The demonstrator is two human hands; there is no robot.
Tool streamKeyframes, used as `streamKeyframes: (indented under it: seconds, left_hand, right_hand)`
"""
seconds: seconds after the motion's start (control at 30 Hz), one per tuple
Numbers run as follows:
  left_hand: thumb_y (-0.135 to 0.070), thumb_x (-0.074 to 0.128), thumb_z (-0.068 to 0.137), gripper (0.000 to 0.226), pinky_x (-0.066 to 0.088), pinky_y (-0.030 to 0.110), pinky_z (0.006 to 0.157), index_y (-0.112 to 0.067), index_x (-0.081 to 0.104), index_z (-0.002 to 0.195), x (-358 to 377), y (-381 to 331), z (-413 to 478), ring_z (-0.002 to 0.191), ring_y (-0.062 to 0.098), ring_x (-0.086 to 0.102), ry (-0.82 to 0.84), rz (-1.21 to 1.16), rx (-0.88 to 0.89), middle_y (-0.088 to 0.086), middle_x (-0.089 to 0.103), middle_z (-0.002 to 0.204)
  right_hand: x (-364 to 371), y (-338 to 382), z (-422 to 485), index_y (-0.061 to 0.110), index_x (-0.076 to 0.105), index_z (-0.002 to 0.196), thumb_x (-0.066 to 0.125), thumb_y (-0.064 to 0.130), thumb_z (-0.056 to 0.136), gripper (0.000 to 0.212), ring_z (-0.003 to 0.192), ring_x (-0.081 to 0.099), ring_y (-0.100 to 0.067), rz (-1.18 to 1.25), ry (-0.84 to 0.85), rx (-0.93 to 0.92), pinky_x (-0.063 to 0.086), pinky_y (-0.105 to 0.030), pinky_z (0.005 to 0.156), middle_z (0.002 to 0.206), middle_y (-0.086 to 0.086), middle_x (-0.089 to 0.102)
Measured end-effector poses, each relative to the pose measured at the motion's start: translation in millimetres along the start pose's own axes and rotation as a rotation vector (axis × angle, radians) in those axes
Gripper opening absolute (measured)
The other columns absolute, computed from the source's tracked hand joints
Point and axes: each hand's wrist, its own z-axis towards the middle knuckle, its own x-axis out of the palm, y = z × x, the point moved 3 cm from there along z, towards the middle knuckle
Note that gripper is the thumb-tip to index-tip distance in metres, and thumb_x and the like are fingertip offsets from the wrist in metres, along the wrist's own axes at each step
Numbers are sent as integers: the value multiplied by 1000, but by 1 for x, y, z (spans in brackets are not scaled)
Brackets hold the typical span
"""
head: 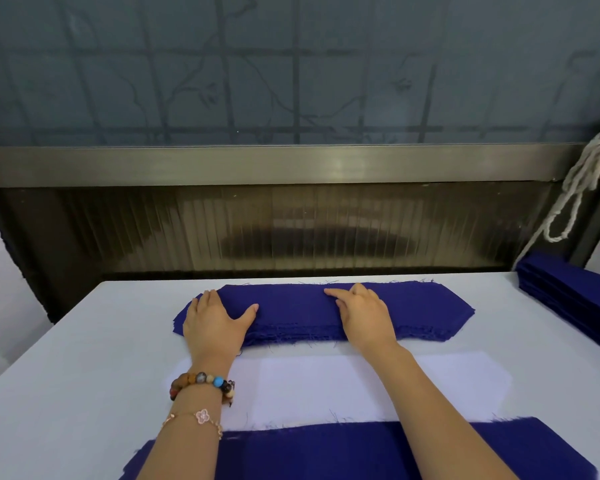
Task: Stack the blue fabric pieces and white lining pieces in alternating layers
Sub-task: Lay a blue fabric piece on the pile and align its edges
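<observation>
Frayed blue fabric piece (326,452) lies lowest in frame, cut off by the bottom edge. Above it is one white lining piece (326,386) with clipped corners, on the pale surface (66,375). At centre sits a woven blue stack (298,313), its layers too fine to count. The left hand (215,323) and right hand (364,317) rest flat on it, gripping nothing. A second blue pile (575,292) at the right edge is cropped.

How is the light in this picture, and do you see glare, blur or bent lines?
Head view: soft, even light, faint shadows; glare streak on the metal rail; table edges splay outward from the wide-angle lens; the blue stack is sharp, the white lining pale, low in contrast.
</observation>
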Motion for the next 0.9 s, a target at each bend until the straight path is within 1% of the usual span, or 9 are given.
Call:
streamKeyframes:
  seconds: [0.1, 0.2, 0.3, 0.4, 0.6, 0.7, 0.73, 0.8, 0.9]
  left_hand:
    - [-62, 60, 84, 85, 35, 43, 112, -7, 40, 144, -1, 1, 0, 140, 28, 35, -7, -9, 1, 9, 44, 149]
    - [-58, 53, 90, 74, 36, 42, 111, -8, 43, 143, -2, 2, 0, 138, 27, 38, -6, 23, 25, 8, 47, 146]
    - [-46, 42, 100, 58, 35, 41, 112, -8, 44, 143, -2, 2, 0, 138, 26, 38, -22, 73, 49, 7, 47, 147]
    - [-39, 37, 103, 49, 35, 38, 109, -10, 45, 142, -4, 2, 0, 137, 24, 39, -52, 104, 66, 6, 48, 146]
    - [-31, 41, 103, 42, 36, 39, 111, -17, 50, 141, -5, 0, -1, 134, 22, 41, -102, 93, 96, 3, 52, 142]
    - [-18, 48, 100, 32, 25, 43, 118, -17, 61, 130, -7, -1, -1, 128, 22, 47, -162, 28, 142, 3, 58, 133]
    - [-13, 51, 98, 30, 26, 45, 118, -15, 63, 125, -8, -3, -1, 124, 23, 50, -172, -14, 159, 4, 61, 128]
    - [-4, 55, 95, 26, 37, 44, 111, -12, 65, 117, -9, -6, -3, 116, 23, 54, -163, -131, 182, 7, 65, 118]
    - [7, 52, 91, 29, 49, 35, 91, -18, 58, 104, -9, -9, -5, 103, 21, 56, -124, -276, 179, 7, 64, 108]
  right_hand:
    - [0, 0, -1, 34, 47, 140, 38, 34, 103, 38, 103, 50, -15, 47, -18, 10, 43, -27, 92, 113, 0, 54]
    - [1, -1, -2, 35, 48, 139, 40, 43, 100, 40, 103, 50, -15, 54, -19, 12, 43, -27, 92, 112, 1, 54]
    - [1, -2, 0, 36, 48, 139, 41, 45, 99, 41, 102, 50, -14, 55, -9, 18, 44, -27, 92, 111, 1, 54]
    - [2, -2, 0, 37, 48, 139, 42, 45, 99, 41, 101, 50, -14, 56, -5, 22, 44, -27, 91, 110, 1, 54]
    - [2, -1, 0, 37, 47, 139, 42, 44, 99, 41, 102, 51, -14, 54, -14, 20, 44, -26, 92, 112, 1, 54]
    - [2, -1, 0, 36, 46, 139, 42, 43, 99, 41, 104, 51, -14, 54, -17, 16, 44, -27, 92, 114, 1, 55]
    - [2, -1, -1, 36, 46, 139, 42, 43, 99, 41, 104, 51, -14, 56, -20, 16, 44, -27, 93, 114, 1, 55]
    - [2, -1, -2, 35, 46, 139, 43, 42, 99, 40, 104, 51, -14, 60, -28, 13, 44, -26, 93, 114, 1, 55]
    - [1, -1, -1, 35, 46, 139, 43, 41, 99, 40, 105, 50, -14, 64, -32, 5, 43, -26, 92, 113, 1, 55]
